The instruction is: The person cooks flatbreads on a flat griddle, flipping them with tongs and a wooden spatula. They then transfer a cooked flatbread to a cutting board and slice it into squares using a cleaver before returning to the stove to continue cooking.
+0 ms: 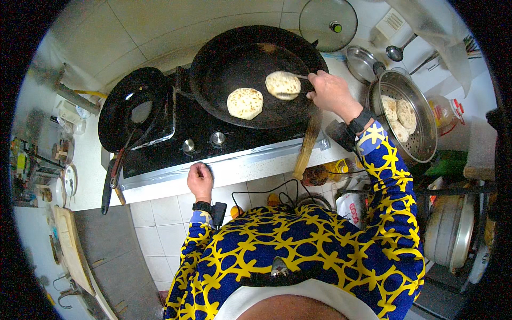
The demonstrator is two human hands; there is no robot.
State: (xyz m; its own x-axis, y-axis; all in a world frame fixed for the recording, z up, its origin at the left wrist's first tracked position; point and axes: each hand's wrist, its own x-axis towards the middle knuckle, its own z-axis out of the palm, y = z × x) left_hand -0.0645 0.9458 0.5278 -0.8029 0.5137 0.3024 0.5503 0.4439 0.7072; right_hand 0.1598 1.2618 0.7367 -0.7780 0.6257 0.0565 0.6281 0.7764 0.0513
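My right hand [330, 91] grips a thin metal utensil [301, 76], whose working end is at a round flatbread [282, 83] on the right side of the large black pan [244, 52]. Whether the utensil is tongs or a turner cannot be made out. A second flatbread [245, 103], pale with brown spots, lies flat in the pan to the left. My left hand [200, 179] rests by the front edge of the counter, its fingers curled in with nothing visible in them.
Left of the pan, a black wok [116, 116] holds a ladle or turner. A wooden handle [307, 154] juts over the counter edge. At right, a perforated steamer pot [424, 140] contains several flatbreads [406, 114]. A glass lid [320, 24] leans behind. Stove knobs [218, 139] face me.
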